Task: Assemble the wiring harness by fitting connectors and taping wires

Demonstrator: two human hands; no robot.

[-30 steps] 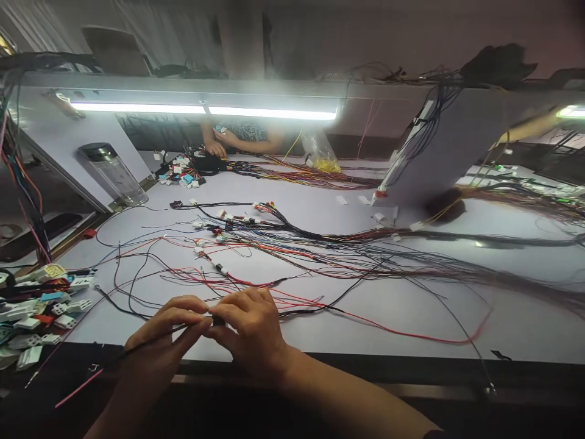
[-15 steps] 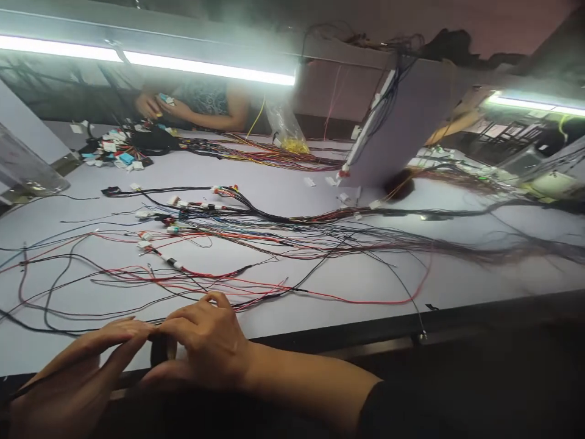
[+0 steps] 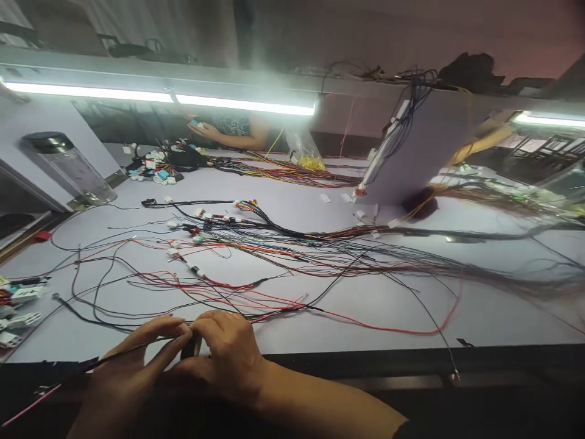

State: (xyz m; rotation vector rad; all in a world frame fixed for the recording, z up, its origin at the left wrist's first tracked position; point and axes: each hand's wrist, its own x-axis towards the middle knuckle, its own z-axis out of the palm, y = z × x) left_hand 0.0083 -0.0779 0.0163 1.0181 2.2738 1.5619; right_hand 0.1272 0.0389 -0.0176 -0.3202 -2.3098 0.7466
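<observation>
At the front edge of the table my left hand point(image 3: 132, 366) is closed, pinching a thin black cable point(image 3: 121, 352) between thumb and fingers. The cable runs down to the left, where a pink wire point(image 3: 31, 404) shows. Fingertips of my right hand point(image 3: 228, 344) meet those of the left on the cable. Within the right hand's curled grip is a dark, round-edged piece that looks like a roll of black tape point(image 3: 189, 349), mostly hidden by the fingers. Just beyond both hands lie red and black wires point(image 3: 219, 286) with white connectors point(image 3: 173, 253).
Long wire bundles point(image 3: 320, 235) cross the white table point(image 3: 365, 329). White connectors point(image 3: 21, 320) lie at the left edge, near a clear bottle point(image 3: 75, 167). Across the table, a co-worker's hand point(image 3: 205, 131) is beside a connector pile point(image 3: 158, 164). An upright panel point(image 3: 425, 146) stands at the right.
The view has swung left and up, so more of the table's left side shows, with the bottle and connectors. My hands stay together on the cable with much the same grip.
</observation>
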